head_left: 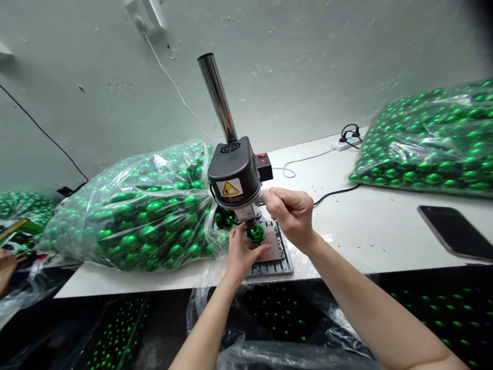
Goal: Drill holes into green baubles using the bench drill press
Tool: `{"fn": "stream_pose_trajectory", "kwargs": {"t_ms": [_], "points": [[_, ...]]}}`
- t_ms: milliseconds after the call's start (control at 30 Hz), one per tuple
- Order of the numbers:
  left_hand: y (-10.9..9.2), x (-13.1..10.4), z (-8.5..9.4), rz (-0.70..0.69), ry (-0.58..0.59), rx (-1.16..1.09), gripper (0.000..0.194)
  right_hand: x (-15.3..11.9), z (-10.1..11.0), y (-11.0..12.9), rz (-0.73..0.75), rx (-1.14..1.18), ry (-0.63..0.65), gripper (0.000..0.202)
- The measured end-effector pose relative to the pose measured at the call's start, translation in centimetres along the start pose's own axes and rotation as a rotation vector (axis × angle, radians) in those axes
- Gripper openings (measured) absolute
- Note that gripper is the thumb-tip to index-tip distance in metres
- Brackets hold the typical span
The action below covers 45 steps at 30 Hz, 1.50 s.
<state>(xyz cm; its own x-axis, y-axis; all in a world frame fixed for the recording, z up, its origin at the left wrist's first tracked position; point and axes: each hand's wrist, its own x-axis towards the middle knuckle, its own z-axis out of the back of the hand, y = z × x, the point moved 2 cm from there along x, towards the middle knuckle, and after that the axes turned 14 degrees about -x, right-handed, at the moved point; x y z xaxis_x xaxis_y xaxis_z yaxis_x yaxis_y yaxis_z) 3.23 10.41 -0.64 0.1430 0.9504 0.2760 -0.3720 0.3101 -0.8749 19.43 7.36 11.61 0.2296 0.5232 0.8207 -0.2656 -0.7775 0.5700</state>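
A small black drill press (234,172) stands on the white table, its chrome column leaning in view. Under its chuck sits a shiny green ball (256,234) on a brownish board (271,244) over the slotted base. My left hand (242,252) holds the ball from the left, thumb in front and fingers behind. My right hand (290,210) is closed around the feed handle at the press's right side; most of the handle is hidden in the fist. Dark chips lie scattered on the base (287,264).
Left of the press bulges a clear bag of green balls (146,216); another bag (427,144) lies at the right. A phone (458,234) rests near the front edge. A power strip (346,143) and cables are behind. A co-worker's hand (7,264) shows at far left.
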Motion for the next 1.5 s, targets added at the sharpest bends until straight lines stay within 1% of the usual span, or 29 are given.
{"fn": "stream_pose_trajectory", "kwargs": {"t_ms": [67, 167, 267, 367, 500, 733, 1100, 1333, 1500], "points": [[0.2, 0.3, -0.3, 0.003, -0.009, 0.021, 0.065, 0.0, 0.0, 0.0, -0.001, 0.000, 0.000, 0.048], [0.7, 0.6, -0.6, -0.018, 0.020, 0.032, 0.052, 0.0, 0.0, 0.1, -0.002, 0.000, -0.004, 0.047], [1.4, 0.8, -0.6, -0.044, -0.010, 0.030, 0.047, 0.0, 0.0, 0.2, 0.004, 0.001, -0.008, 0.047], [1.9, 1.0, -0.7, -0.055, -0.038, 0.060, 0.047, 0.0, 0.0, 0.2, 0.007, -0.004, -0.013, 0.047], [2.1, 1.2, -0.7, -0.071, -0.017, 0.109, 0.048, -0.2, 0.0, 0.1, -0.003, -0.004, -0.024, 0.047], [2.5, 1.2, -0.5, -0.115, -0.023, 0.136, 0.052, -0.1, -0.2, 0.0, -0.027, -0.003, -0.033, 0.047], [2.8, 0.8, -0.6, -0.147, -0.083, 0.247, 0.054, 0.0, -0.1, 0.1, -0.039, -0.021, -0.017, 0.049], [3.1, 0.5, -0.8, -0.132, -0.119, 0.196, 0.059, 0.0, -0.2, 0.1, -0.049, -0.007, -0.023, 0.049], [3.2, 0.5, -0.9, -0.124, -0.110, 0.160, 0.059, 0.0, -0.2, 0.0, -0.047, -0.011, -0.021, 0.049]]}}
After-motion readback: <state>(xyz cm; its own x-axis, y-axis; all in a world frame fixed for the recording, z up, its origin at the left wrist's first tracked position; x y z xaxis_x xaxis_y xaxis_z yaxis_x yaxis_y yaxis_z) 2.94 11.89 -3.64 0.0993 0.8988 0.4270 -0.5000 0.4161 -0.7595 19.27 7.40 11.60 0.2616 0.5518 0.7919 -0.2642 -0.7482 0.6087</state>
